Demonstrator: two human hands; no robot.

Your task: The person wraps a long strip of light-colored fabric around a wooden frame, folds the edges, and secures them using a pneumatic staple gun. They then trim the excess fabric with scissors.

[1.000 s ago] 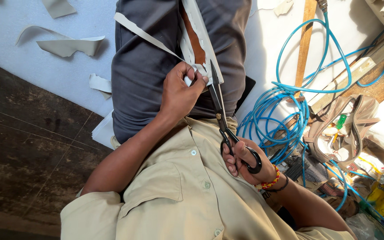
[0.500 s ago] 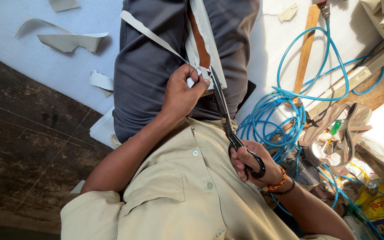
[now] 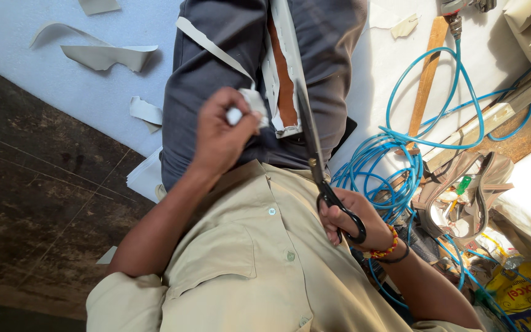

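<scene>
A dark grey fabric-covered piece (image 3: 228, 55) lies on a white surface in front of me, with a white lining edge and a strip of brown wood (image 3: 284, 86) showing along its opening. My left hand (image 3: 219, 135) pinches a bunched white strip of lining (image 3: 250, 101) at the fabric's near edge. My right hand (image 3: 348, 221), with a beaded bracelet at the wrist, grips black-handled scissors (image 3: 314, 154). Their long blades point up along the white edge beside the brown strip. My beige shirt fills the lower part of the view.
White fabric scraps (image 3: 102, 55) lie on the white surface (image 3: 44, 80) at upper left. A coiled blue hose (image 3: 401, 154) and a wooden stick (image 3: 426, 80) lie to the right. A tan bag with tools (image 3: 462, 197) and a yellow package (image 3: 517, 289) sit at lower right.
My left hand has pulled the white strip slightly left and off the fabric edge. The scissor blades have slid further up along the white lining.
</scene>
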